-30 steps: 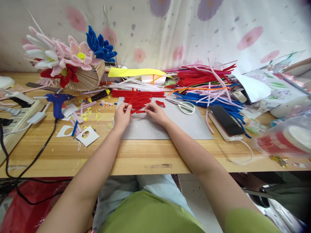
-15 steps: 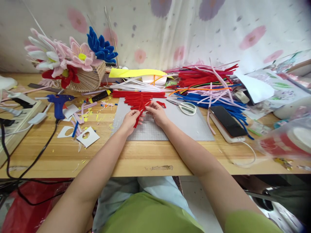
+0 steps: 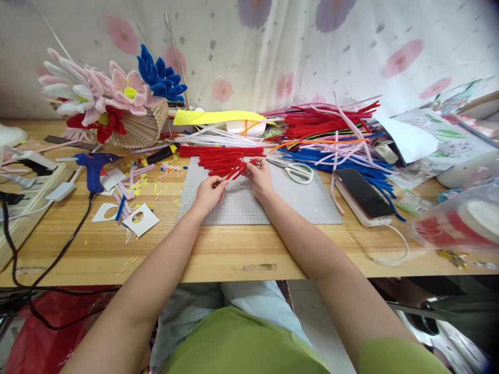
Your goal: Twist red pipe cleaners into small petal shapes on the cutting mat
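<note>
Over the grey cutting mat [image 3: 304, 202], both of my hands work on red pipe cleaner. My left hand [image 3: 210, 196] pinches one end of a bent red pipe cleaner [image 3: 236, 170] between thumb and fingertips. At its other side, my right hand [image 3: 260, 179] has its fingers closed on the red strand. Just behind them lie several short red pipe cleaners [image 3: 214, 162] in a loose row. Scissors [image 3: 299, 173] with pale handles rest right of my right hand. My fingers hide part of the held piece.
A blue glue gun [image 3: 93, 169] and white card pieces [image 3: 142, 220] lie at left. Fuzzy flowers [image 3: 128, 92] stand in a woven holder behind them. Bundles of red pipe cleaners [image 3: 323, 124] and blue ones [image 3: 343, 161] are at back right, near a phone [image 3: 364, 192].
My right hand has moved slightly right and the red pipe cleaner has shifted upward between my hands. Its lower end no longer hangs below my left fingers.
</note>
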A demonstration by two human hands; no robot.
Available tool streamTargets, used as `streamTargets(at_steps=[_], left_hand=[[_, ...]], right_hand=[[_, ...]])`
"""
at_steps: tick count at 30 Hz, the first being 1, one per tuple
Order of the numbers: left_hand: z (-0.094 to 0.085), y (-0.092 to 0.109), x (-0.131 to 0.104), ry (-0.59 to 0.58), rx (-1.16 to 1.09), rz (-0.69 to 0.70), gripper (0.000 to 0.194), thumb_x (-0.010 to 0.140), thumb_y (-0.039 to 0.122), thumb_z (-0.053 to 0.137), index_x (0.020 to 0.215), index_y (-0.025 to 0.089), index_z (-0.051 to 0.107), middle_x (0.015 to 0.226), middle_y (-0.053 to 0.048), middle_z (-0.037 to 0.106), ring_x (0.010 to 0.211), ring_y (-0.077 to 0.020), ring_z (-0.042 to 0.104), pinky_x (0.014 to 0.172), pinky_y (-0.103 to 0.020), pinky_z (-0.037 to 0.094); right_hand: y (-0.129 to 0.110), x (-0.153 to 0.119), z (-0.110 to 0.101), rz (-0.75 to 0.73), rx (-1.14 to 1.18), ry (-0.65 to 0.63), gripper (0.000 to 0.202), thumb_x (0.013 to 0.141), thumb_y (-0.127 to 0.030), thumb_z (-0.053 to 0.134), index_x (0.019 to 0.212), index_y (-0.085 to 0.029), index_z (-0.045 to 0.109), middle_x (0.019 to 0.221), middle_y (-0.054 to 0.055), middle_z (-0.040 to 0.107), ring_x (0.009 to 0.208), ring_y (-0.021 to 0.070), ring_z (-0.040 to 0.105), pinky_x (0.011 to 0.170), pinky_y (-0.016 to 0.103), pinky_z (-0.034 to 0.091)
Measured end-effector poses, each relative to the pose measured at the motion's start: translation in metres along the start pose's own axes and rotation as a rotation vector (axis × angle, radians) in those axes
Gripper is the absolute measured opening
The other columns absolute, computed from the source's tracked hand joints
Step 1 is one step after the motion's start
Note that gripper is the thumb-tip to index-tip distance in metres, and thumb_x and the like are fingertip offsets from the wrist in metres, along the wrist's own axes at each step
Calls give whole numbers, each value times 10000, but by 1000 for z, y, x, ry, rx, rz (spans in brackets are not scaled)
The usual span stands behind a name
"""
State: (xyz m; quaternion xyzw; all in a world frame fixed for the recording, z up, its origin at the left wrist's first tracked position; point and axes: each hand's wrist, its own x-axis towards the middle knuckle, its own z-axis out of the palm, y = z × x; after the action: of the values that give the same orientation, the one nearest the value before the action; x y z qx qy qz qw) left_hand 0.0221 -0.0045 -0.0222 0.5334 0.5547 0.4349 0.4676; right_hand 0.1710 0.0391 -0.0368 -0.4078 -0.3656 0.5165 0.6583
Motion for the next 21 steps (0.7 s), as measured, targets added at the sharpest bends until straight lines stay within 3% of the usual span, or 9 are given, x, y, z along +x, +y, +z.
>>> streamTargets(at_steps=[5, 14, 21], left_hand=[[-2, -9, 3, 0, 154, 90, 145, 754, 318, 561, 774, 180, 604, 617, 14, 564, 432, -84, 469, 382, -194, 375], [-2, -17, 8, -18, 111, 116, 184, 758, 364, 556, 758, 180, 569, 605, 15, 571, 431, -88, 502, 414, -204, 421], [-4, -17, 8, -58, 98, 88, 226, 741, 398, 579, 760, 174, 590, 592, 12, 595, 450, -100, 544, 465, -216, 443]], right_hand=[[-1, -3, 1, -8, -23, -115, 261, 654, -245, 626, 828, -217, 433, 691, -61, 570, 584, 78, 566, 577, 227, 496], [6, -9, 4, 30, -228, -448, 282, 652, -308, 648, 844, -219, 462, 700, -40, 563, 590, 89, 535, 519, 209, 456], [3, -13, 6, 34, -345, -558, 304, 661, -345, 649, 888, -200, 508, 767, -28, 552, 550, 77, 496, 486, 219, 445]])
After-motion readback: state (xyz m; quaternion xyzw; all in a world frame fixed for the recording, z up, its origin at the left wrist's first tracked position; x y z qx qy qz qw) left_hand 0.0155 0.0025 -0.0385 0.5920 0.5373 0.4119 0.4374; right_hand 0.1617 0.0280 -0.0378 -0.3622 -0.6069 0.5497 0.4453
